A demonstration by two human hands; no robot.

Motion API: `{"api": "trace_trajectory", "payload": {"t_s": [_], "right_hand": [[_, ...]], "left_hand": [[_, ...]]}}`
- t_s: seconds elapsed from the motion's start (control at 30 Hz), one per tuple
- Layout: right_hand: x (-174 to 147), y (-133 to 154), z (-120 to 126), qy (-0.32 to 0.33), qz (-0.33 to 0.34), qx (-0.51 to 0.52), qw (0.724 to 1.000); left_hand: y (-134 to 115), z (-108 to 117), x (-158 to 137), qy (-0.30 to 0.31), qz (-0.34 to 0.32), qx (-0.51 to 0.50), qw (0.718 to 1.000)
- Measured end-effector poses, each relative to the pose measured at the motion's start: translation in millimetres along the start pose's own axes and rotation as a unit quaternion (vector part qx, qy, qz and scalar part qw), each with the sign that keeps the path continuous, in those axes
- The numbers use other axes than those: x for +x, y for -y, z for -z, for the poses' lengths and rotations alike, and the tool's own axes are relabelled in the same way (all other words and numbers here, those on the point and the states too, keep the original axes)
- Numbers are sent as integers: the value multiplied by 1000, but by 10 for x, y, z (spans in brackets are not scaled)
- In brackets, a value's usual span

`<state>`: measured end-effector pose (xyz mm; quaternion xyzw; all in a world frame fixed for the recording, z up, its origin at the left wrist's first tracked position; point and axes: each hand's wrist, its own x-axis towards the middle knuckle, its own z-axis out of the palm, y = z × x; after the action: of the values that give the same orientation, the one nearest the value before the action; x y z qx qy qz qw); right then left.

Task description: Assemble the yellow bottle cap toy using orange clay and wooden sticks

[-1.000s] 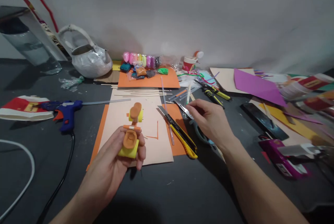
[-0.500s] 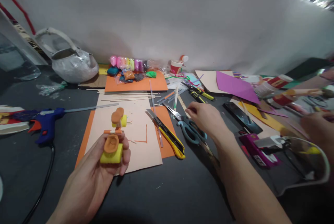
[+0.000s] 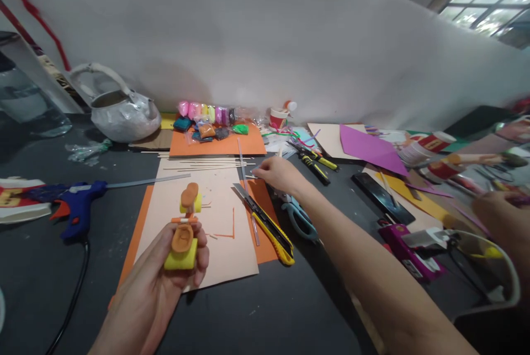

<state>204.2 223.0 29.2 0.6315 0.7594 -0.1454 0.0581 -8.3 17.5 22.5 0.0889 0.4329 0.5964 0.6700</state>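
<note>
In the head view my left hand (image 3: 174,272) is closed around a small clay model (image 3: 182,238), raised over a pale sheet of paper (image 3: 226,261). The model has a yellow block, a hollow orange-brown clay cup and an orange-and-white stick across its top. A similar yellow-and-brown clay piece (image 3: 191,199) shows just beyond it. Fingers together and pointing left, my right hand (image 3: 279,175) is at the upper edge of the orange paper (image 3: 261,192). Whatever its fingertips pinch, I cannot make out. Blue-handled scissors (image 3: 298,220) are partly hidden beneath that wrist; a yellow utility knife (image 3: 271,231) lies nearer me.
A blue glue gun (image 3: 80,206) with a black cord lies left, below a silver kettle (image 3: 124,117). Packs of coloured clay (image 3: 207,115) rest at the back. Rightward are pliers (image 3: 313,167), a phone (image 3: 383,197), a purple power strip (image 3: 409,250) and another person's hand (image 3: 503,220).
My right hand has moved left, from beside the scissors to the orange paper's upper edge. My left hand still holds the clay model. The view has tilted slightly.
</note>
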Motion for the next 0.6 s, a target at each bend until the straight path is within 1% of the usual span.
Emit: {"api": "trace_trajectory", "payload": {"t_s": [0.1, 0.17, 0.27, 0.33, 0.5, 0.6], "right_hand": [[144, 228, -36, 21, 3, -2, 1000], [211, 323, -61, 30, 2, -4, 1000], [267, 356, -92, 34, 1, -8, 999], [280, 326, -101, 30, 2, -11, 1000], [237, 249, -72, -12, 9, -34, 999], [198, 299, -50, -53, 33, -60, 996]], "left_hand": [[8, 19, 24, 20, 15, 14, 1000], [15, 26, 36, 20, 25, 16, 999], [23, 10, 36, 14, 19, 15, 1000], [24, -6, 29, 26, 21, 15, 999], [17, 6, 29, 42, 14, 16, 999], [9, 36, 50, 71, 16, 9, 997]]}}
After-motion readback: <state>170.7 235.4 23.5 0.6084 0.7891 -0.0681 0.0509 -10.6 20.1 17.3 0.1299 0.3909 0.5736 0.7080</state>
